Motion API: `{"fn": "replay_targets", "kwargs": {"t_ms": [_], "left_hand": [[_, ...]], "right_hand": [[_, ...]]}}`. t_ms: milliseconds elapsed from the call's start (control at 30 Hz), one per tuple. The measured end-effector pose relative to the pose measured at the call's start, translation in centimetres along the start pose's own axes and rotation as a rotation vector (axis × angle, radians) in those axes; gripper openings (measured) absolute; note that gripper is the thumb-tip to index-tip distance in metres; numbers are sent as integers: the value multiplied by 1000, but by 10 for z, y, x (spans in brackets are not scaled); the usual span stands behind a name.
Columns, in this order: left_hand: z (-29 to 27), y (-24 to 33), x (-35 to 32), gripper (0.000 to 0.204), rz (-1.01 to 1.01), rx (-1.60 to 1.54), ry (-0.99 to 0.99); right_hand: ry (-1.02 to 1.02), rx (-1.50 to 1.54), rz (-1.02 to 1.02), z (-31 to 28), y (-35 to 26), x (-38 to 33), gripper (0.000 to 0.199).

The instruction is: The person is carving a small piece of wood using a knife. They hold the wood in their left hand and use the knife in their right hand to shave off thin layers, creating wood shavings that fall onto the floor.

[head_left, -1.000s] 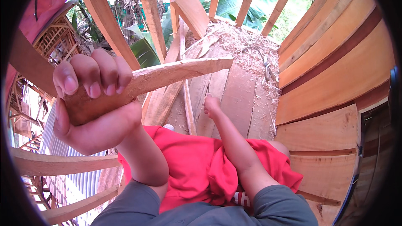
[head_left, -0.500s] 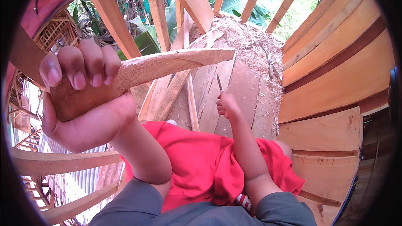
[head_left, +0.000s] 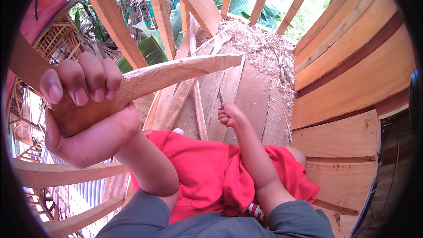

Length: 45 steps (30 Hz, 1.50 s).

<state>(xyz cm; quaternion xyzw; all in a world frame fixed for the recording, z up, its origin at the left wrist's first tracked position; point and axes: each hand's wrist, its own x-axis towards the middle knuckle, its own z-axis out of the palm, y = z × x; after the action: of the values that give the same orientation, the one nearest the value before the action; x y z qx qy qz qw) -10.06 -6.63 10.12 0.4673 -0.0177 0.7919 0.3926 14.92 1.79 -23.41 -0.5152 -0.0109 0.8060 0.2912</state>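
My left hand (head_left: 90, 105) is closed round the thick end of a long piece of wood (head_left: 176, 71), raised at the left close to the camera. The wood tapers toward its far end, which points right, and its upper edge looks rough and pale. Lower and farther off, above the floorboards, my right hand (head_left: 231, 115) is wrapped round the handle of a knife (head_left: 220, 97). Its narrow dark blade points up and away from me, apart from the wood. The fingers hide the handle.
Wood shavings (head_left: 260, 46) cover the far part of the plank floor (head_left: 246, 101). A wooden block (head_left: 200, 6) leans by the upright slats (head_left: 161, 13) at the back. Loose wood strips (head_left: 176, 105) lie left of centre. A plank wall (head_left: 348, 79) curves along the right; red cloth (head_left: 198, 163) covers my lap.
My right hand has shifted slightly left with the knife, and less of the blade shows. My left hand and the wood have dropped a little.
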Motion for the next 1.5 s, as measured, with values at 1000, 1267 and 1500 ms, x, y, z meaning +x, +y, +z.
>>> {"fn": "replay_targets", "kwargs": {"t_ms": [1000, 1267, 1500], "left_hand": [[-9, 4, 4, 19, 11, -17, -55], [-18, 11, 5, 18, 60, 7, 4], [-24, 6, 9, 17, 57, 40, 6]], "right_hand": [[518, -822, -537, -11, -36, -45, 35], [281, -1497, -675, -86, -93, -54, 33], [307, -1578, -823, -120, -130, -11, 32]]}}
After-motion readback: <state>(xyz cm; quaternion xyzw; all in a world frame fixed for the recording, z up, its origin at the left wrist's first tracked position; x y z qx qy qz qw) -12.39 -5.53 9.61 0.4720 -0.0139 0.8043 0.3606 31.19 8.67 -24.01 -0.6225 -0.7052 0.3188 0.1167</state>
